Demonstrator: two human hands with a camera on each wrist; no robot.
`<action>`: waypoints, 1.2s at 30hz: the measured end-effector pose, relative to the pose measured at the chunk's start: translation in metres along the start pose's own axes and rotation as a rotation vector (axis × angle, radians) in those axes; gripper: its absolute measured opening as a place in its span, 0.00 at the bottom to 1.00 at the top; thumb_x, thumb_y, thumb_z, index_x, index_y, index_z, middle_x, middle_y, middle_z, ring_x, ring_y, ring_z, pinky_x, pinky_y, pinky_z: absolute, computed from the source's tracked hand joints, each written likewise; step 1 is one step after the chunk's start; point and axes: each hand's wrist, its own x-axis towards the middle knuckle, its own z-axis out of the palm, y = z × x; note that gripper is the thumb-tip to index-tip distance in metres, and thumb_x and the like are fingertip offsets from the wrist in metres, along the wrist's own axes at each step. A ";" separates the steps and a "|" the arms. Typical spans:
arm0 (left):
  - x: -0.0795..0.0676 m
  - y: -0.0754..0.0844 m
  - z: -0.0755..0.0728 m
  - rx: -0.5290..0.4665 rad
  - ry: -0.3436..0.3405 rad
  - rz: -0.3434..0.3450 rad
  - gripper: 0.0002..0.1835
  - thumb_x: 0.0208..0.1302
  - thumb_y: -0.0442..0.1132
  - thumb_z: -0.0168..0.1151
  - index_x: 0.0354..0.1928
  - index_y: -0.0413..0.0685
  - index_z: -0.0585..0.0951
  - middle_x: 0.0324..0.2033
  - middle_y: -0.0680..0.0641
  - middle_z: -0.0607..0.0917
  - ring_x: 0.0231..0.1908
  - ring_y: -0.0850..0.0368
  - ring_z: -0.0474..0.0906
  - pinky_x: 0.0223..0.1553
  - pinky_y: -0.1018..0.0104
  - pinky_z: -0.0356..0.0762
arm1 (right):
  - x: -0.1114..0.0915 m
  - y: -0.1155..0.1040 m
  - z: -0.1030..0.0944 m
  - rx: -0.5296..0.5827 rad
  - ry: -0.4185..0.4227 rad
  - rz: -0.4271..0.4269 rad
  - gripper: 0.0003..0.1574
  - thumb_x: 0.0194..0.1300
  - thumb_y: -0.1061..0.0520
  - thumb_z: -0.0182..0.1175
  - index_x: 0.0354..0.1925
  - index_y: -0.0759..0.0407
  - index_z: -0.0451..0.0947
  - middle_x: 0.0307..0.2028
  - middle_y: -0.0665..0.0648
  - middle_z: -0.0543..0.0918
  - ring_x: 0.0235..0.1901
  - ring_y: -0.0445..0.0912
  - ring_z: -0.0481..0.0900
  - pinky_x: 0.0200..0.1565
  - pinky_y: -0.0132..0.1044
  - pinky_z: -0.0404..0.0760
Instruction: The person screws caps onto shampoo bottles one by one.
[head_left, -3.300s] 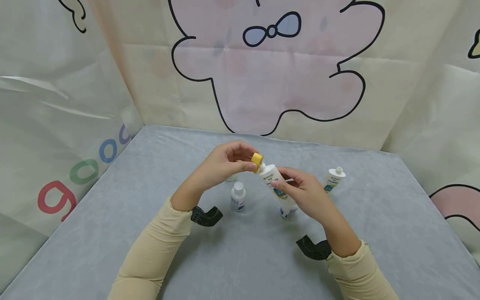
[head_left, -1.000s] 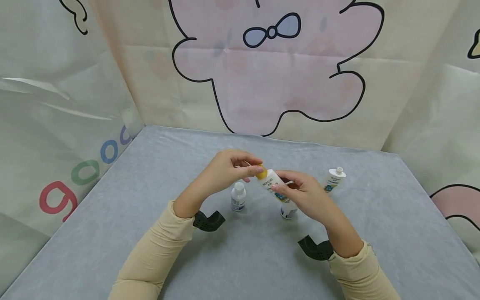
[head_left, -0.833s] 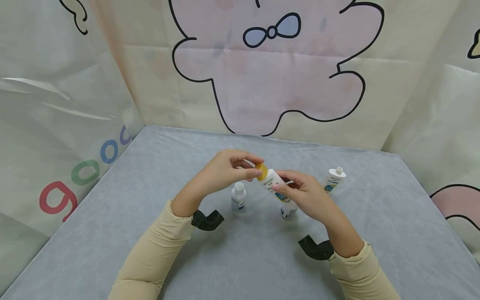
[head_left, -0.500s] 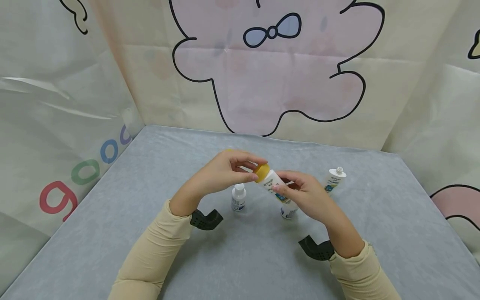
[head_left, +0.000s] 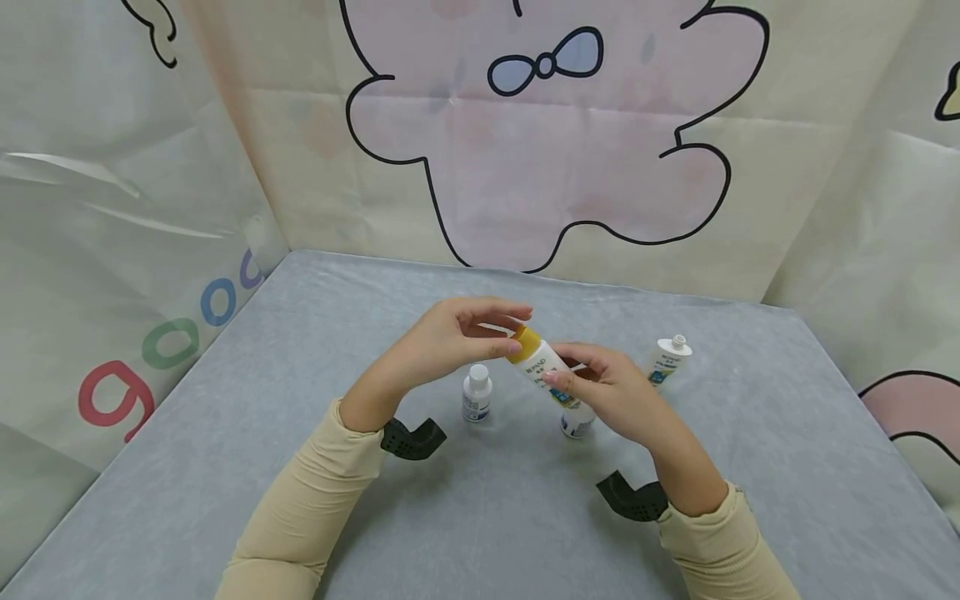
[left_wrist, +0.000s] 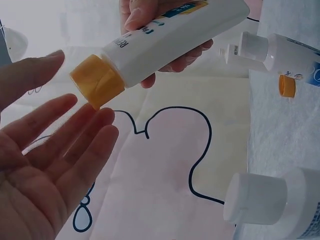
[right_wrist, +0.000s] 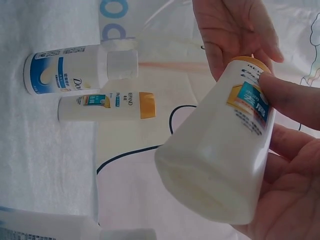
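Observation:
My right hand grips a white plastic bottle with a coloured label, tilted so that its top points up and left. A yellow cap sits over the bottle's neck. Beside that cap is my left hand. In the left wrist view its fingers are extended and spread below the yellow cap, and the thumb is held away from it. Whether a fingertip touches the cap is unclear. The right wrist view shows the bottle's flat base, with the right thumb across the label.
A small white-capped bottle stands below the left hand. Another white bottle is partly hidden by the right hand. An uncapped bottle stands to the right. The right wrist view shows a yellow-capped bottle. A loose yellow cap lies on the cloth.
The yellow cap was pinched by the left hand with the bottle's neck showing; now it covers the neck. The left fingers have turned it and loosened. The right hand still holds the bottle.

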 end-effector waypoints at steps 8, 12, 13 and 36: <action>0.002 0.000 0.001 0.090 0.042 0.016 0.14 0.64 0.40 0.68 0.51 0.49 0.86 0.46 0.50 0.87 0.46 0.57 0.84 0.49 0.64 0.84 | 0.000 0.001 -0.001 -0.011 -0.003 0.015 0.24 0.72 0.54 0.60 0.61 0.63 0.77 0.50 0.63 0.85 0.42 0.46 0.82 0.43 0.39 0.83; 0.000 0.002 0.000 0.030 0.004 0.048 0.13 0.65 0.34 0.67 0.51 0.44 0.86 0.49 0.47 0.87 0.44 0.56 0.86 0.49 0.64 0.85 | 0.000 0.001 -0.001 0.002 -0.007 0.008 0.24 0.72 0.54 0.60 0.61 0.63 0.77 0.50 0.63 0.85 0.41 0.46 0.83 0.43 0.38 0.83; 0.000 0.002 0.000 0.022 -0.005 0.059 0.13 0.65 0.33 0.67 0.51 0.43 0.86 0.49 0.46 0.87 0.44 0.55 0.86 0.49 0.64 0.85 | 0.000 0.001 -0.001 0.007 -0.008 0.006 0.24 0.72 0.54 0.60 0.61 0.63 0.77 0.50 0.63 0.85 0.41 0.46 0.83 0.42 0.37 0.83; 0.003 0.000 0.005 0.137 0.088 -0.056 0.13 0.62 0.44 0.71 0.47 0.49 0.86 0.42 0.51 0.88 0.43 0.56 0.84 0.46 0.63 0.84 | -0.001 0.002 0.000 -0.025 0.024 0.031 0.24 0.71 0.54 0.61 0.61 0.62 0.77 0.49 0.62 0.85 0.42 0.46 0.83 0.41 0.41 0.82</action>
